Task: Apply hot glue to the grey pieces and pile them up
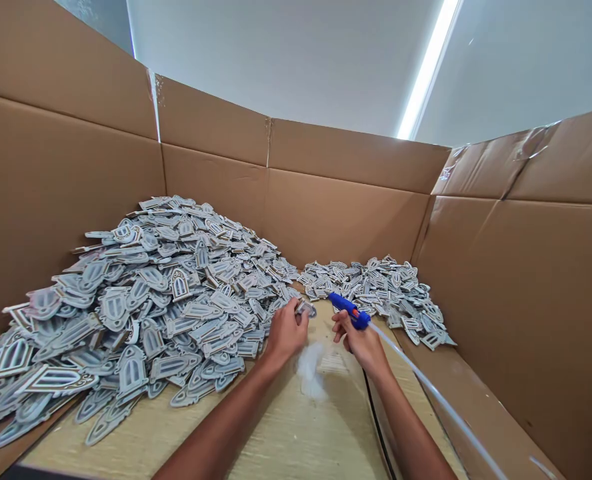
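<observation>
My right hand (359, 339) is closed round the handle of a blue hot glue gun (349, 310), its nozzle pointing up and left. A long clear glue stick (436, 395) trails from the gun's back end toward the lower right. My left hand (287, 331) pinches a small grey-white arched piece (306, 308) in front of the nozzle, with a gap between them. Fingers cover part of that piece. On the board below the hands lies a tuft of white, wispy material (311, 372).
A tall heap of similar arched pieces (171, 300) covers the left side. A smaller heap (386, 290) lies at the back right. Cardboard walls (346, 207) surround the wooden board (296, 440). A dark cable (375, 417) runs beside my right forearm.
</observation>
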Available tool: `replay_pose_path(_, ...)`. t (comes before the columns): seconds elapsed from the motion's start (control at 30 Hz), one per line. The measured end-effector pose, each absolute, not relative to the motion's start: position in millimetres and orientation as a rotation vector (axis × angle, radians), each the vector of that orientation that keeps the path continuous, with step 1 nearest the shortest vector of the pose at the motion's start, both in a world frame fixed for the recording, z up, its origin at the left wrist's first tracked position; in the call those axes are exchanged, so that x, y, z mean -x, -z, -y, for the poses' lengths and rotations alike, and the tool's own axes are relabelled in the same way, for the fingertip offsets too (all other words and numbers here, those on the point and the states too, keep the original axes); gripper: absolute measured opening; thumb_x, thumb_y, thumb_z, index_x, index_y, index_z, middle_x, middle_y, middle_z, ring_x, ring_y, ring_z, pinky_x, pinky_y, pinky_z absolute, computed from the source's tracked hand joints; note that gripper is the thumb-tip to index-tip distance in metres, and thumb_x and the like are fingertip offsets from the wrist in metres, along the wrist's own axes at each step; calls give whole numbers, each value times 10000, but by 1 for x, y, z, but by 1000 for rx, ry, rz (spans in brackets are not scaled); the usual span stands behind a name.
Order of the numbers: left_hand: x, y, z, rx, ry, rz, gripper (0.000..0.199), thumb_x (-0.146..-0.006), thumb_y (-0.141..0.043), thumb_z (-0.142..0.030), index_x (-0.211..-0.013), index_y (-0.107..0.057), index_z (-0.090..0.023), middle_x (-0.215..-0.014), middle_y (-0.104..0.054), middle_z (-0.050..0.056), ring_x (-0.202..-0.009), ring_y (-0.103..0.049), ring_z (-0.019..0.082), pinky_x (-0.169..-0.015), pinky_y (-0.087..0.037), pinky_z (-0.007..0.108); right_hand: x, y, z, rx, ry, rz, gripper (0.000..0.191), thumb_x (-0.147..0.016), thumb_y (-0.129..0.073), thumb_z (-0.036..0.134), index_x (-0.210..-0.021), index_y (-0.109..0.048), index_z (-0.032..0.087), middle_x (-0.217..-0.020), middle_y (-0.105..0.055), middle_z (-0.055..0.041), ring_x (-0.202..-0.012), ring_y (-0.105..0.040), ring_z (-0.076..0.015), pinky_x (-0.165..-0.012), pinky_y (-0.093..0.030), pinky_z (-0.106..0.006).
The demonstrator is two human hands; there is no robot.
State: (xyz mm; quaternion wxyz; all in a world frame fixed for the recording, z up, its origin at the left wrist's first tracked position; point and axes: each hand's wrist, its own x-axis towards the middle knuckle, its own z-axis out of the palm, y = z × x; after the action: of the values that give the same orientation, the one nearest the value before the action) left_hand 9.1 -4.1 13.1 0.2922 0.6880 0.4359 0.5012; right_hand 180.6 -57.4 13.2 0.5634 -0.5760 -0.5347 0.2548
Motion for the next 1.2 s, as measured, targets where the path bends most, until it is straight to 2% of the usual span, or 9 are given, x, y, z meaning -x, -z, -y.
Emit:
replay_pose_path(0.1,-9,-14,-2,-1769,-1380,-1051,212,-773,-625,-272,-614,-502,-205,-608,-493,-13,-585,-446,149,-624,-313,256,-181,-16,58,1254,-786,1278,687,-699,-548,877,-695,-594,192,-663,-691,-78,-471,-623,-169,-350,-313,-225)
replay_pose_path(0.3,-12,-10,-6,-1639,-1343,-880,283,-781,-562,-429,-630,-516,-194,-589,-477,-24,-577,-439,134,-579,-332,249,-182,-14,62,1243,-888,1367,692,-704,-535,886,-663,-573,196,-613,-682,-48,-419,-576,-129,-355,-305,-216)
replay_pose_path(0.6,-14,-6,-4,-1580,-1345,-831,299,-785,-577,-468,-672,-522,-196,-524,-478,-41,-481,-441,111,-490,-339,226,-180,-10,58,1277,-908,1406,705,-705,-524,895,-638,-576,195,-591,-671,-45,-431,-583,-129,-370,-276,-215)
replay_pose_path(0.87,-18,-7,-1,-1443,-1345,-781,379,-716,-663,-542,-662,-512,-199,-535,-514,-37,-399,-488,111,-381,-393,226,-181,-8,58,1293,-897,1433,727,-723,-486,903,-621,-580,190,-527,-634,-31,-372,-481,-95,-372,-273,-213)
replay_pose_path(1.2,-20,-7,-2,-1325,-1363,-689,423,-667,-736,-544,-644,-500,-194,-577,-518,-41,-443,-549,121,-389,-487,235,-179,-3,55,1278,-886,1345,707,-702,-524,903,-586,-488,206,-448,-506,20,-344,-450,-85,-344,-281,-202)
